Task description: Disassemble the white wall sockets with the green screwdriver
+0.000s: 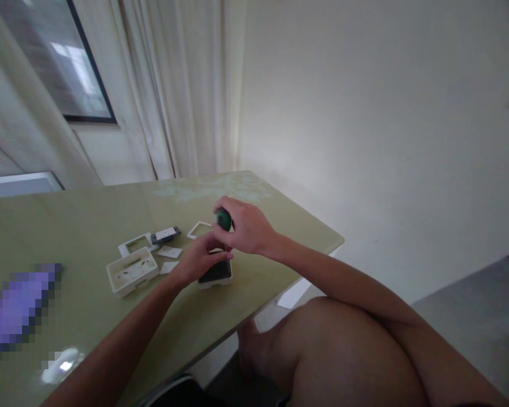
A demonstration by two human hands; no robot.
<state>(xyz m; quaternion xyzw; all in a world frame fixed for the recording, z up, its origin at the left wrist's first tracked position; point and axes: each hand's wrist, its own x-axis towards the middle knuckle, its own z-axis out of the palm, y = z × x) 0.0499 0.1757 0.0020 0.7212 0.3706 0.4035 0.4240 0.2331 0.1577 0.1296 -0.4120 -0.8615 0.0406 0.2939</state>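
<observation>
My right hand [245, 227] is closed round the green handle of a screwdriver [223, 219], held upright over a small white-framed dark box [215, 275] on the table. My left hand [199, 259] rests on that box, with its fingers curled on the far edge. The screwdriver's tip is hidden behind my hands.
On the olive table [89, 226] lie a white back box [132, 271], a white frame [134, 244], a dark-and-white switch module [165, 234], another white frame [199, 229] and small white plates [169, 252]. A blurred purple patch [19, 308] is at left. My bare knee [343, 345] sits below the table's edge.
</observation>
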